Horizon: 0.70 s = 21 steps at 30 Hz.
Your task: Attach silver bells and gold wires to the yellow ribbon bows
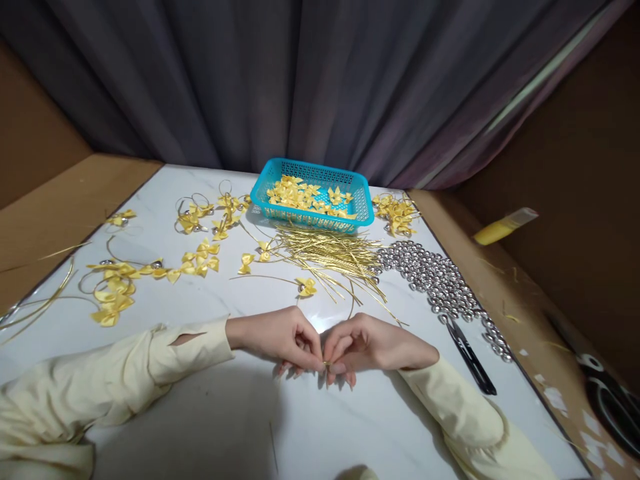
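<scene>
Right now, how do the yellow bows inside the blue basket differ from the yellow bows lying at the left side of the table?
The bows in the blue basket are loose pieces piled together; the bows at the left lie spread on the white table. The left bows carry gold wire loops, some with silver beads; the basket bows show neither. Both are small yellow ribbon bows.

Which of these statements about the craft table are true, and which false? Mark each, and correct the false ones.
1. The blue basket holds yellow bows. True.
2. The silver bells lie on the person's left. False: they lie on the right.
3. The left hand and right hand meet at the fingertips over a tiny gold piece. True.
4. The gold wires lie inside the basket. False: they lie on the table in front of it.
5. The person's sleeves are black. False: they are cream.
</scene>
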### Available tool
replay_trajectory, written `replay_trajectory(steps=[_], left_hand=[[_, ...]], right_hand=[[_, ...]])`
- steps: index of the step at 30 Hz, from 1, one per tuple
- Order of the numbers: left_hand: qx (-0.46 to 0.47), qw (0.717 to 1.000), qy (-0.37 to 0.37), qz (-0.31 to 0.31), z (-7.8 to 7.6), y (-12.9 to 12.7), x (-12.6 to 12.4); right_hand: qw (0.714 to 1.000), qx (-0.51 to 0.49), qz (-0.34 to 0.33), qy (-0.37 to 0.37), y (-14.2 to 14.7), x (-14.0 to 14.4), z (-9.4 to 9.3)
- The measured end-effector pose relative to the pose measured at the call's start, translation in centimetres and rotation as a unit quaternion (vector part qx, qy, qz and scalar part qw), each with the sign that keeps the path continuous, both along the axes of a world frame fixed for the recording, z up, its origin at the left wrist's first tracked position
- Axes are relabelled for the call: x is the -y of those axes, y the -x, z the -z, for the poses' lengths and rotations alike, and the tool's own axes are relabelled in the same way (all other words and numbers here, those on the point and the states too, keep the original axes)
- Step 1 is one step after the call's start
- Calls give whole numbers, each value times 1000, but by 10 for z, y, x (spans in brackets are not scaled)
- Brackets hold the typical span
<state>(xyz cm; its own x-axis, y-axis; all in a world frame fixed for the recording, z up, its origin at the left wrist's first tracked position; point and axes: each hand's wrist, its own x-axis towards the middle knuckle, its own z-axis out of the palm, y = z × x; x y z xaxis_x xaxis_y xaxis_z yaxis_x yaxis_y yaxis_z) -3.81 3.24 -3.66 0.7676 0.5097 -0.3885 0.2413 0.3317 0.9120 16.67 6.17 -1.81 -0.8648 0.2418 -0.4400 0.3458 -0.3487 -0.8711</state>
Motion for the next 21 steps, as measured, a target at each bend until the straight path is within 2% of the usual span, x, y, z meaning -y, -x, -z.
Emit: replay_trajectory(steps=[2, 8, 15, 21], left_hand=[[-5, 1000, -6, -1, 1, 0, 0], [-3, 1000, -31, 2, 2, 1, 2], [-9, 999, -39, 2, 1, 0, 2], [-16, 999, -45, 0, 0, -1, 2]], right_hand=[[1000, 6, -6, -5, -1, 0, -1], [994, 9, -18, -104, -2, -1, 0], [996, 39, 14, -81, 0, 1, 1], [997, 40, 11, -70, 0, 1, -1]])
